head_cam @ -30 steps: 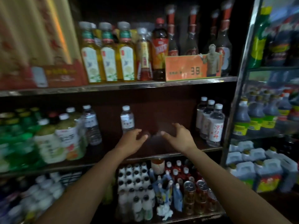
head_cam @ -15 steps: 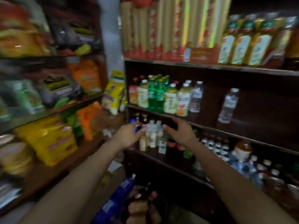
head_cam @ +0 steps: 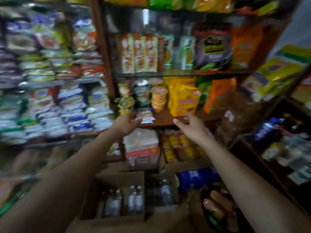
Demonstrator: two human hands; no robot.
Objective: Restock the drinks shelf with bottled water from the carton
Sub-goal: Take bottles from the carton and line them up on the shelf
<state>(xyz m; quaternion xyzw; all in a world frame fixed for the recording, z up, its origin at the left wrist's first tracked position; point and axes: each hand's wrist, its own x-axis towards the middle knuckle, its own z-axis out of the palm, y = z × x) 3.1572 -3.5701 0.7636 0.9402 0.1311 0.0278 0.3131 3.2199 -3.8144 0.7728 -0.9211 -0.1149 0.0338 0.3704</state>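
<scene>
A brown cardboard carton stands open on the floor at the bottom centre, with several clear water bottles upright inside it. My left hand and my right hand are both stretched out in mid-air above the carton, in front of a snack shelf. Both hands have relaxed, spread fingers and hold nothing. The drinks shelf is out of view, apart from dark bottles at the far right edge.
A wooden snack shelf faces me, with cup noodles and a yellow packet. Stacked bagged goods fill the left. A blue pack and a basket of sausages sit right of the carton.
My view has swung left and down, from the drinks shelf to the snack shelves and the carton on the floor. Both hands stay outstretched and empty.
</scene>
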